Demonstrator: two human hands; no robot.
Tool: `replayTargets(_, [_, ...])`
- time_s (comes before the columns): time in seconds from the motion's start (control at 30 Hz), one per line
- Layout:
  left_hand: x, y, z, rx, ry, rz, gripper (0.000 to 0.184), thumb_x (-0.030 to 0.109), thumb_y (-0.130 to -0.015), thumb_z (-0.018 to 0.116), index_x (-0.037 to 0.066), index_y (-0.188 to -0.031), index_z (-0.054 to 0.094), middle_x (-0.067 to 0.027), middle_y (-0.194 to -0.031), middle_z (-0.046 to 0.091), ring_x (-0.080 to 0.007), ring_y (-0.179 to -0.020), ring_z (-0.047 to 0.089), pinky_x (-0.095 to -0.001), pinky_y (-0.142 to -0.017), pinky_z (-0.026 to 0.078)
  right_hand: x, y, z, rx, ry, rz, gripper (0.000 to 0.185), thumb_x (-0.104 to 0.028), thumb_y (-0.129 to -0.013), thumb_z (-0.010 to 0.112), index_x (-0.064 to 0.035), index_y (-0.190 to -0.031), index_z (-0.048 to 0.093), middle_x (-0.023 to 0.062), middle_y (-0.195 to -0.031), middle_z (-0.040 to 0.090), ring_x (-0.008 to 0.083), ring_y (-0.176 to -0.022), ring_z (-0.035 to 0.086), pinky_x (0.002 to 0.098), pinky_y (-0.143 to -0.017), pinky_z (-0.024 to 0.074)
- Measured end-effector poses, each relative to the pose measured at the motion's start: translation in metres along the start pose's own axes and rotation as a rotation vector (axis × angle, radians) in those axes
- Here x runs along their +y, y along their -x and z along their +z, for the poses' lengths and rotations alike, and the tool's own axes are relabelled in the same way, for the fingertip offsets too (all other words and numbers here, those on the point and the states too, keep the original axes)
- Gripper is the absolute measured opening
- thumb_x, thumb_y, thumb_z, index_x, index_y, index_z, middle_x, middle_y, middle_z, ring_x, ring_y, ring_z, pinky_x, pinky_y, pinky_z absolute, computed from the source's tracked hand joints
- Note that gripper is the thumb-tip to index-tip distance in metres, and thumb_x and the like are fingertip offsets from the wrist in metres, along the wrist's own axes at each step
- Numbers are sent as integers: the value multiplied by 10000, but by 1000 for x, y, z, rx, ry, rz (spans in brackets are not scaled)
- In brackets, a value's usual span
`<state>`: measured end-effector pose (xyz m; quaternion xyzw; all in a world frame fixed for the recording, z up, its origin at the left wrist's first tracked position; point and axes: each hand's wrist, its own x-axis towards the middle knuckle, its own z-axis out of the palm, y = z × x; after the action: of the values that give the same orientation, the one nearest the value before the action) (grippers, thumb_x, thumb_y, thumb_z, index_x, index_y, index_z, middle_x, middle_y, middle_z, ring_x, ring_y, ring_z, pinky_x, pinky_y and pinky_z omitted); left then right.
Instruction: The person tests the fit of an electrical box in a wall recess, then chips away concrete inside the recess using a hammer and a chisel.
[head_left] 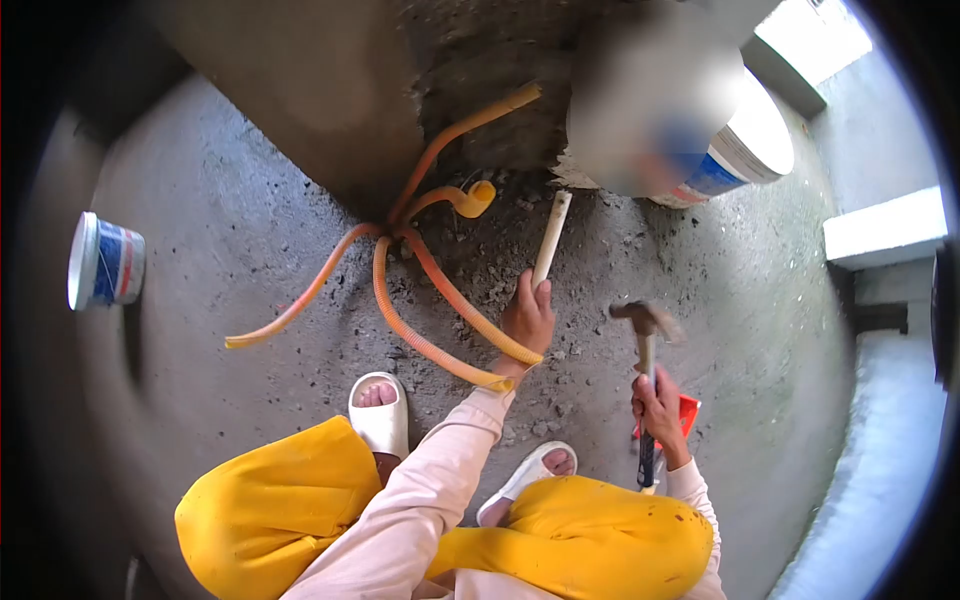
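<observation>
My left hand [529, 318] is closed around a short off-white pipe-like rod [552, 238], which slants up toward the rubble at the wall's base. Its far end looks dirty. Corrugated orange conduits [430, 268] fan out of the ground just left of it, and two of their ends lie across my left wrist. On the right, my right hand [659, 408] grips a claw hammer [647, 340] by its handle, head upward and slightly blurred. Partly hidden behind that hand is a red object [688, 412], whose kind I cannot make out.
Grey concrete floor [230, 200] surrounds my feet, with crumbled debris [490, 255] around the conduits. A large white bucket [760, 130] stands at the upper right beside a blurred area. A smaller bucket [118, 262] lies at the far left. White sandals [380, 415] are on my feet.
</observation>
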<state>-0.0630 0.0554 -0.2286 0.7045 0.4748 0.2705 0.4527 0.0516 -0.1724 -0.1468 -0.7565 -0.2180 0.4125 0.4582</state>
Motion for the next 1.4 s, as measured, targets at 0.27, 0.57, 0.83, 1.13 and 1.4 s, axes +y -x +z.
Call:
replayTargets(0.27, [1, -39, 67, 211, -2, 75, 365, 312, -1010, 445, 35, -1249, 459, -191, -912, 679, -391, -771, 672, -441, -602, 541, -104, -73, -32, 119, 443, -440, 315, -285, -1011, 486, 0, -1131, 545, -14, -669, 491, 62, -511, 442, 239, -464, 373])
replayTargets(0.57, [11, -46, 71, 292, 62, 35, 332, 208, -985, 509, 8, -1242, 443, -195, -883, 656, -370, -750, 675, -422, -575, 540, -105, -124, -19, 145, 343, -494, 304, -268, -1012, 488, 10, -1114, 553, -19, -663, 493, 41, -515, 440, 208, -458, 367])
replayTargets(0.83, [12, -55, 70, 245, 62, 57, 340, 210, -980, 510, -28, -1217, 460, -212, -870, 653, -376, -723, 669, -415, -546, 534, -118, -157, -15, 215, 975, -795, 272, -123, -935, 592, 25, -1158, 543, 65, -572, 486, 184, -457, 479, 312, -451, 373])
replayTargets(1.13, [26, -58, 54, 184, 26, 28, 354, 209, -975, 531, -32, -1224, 455, -198, -784, 635, -351, -668, 664, -377, -517, 512, -168, -164, 37, 238, 987, -938, 284, -84, -929, 558, 56, -1175, 545, 228, -871, 641, 378, -714, 649, 395, -622, 496])
replayTargets(1.4, [27, -57, 52, 64, 151, -71, 259, 189, -980, 521, -15, -1126, 458, -197, -741, 604, -365, -652, 643, -386, -520, 478, -152, -197, 51, 251, 1166, -633, 229, -139, -904, 602, -42, -1098, 529, 264, -827, 634, 447, -714, 624, 491, -564, 493])
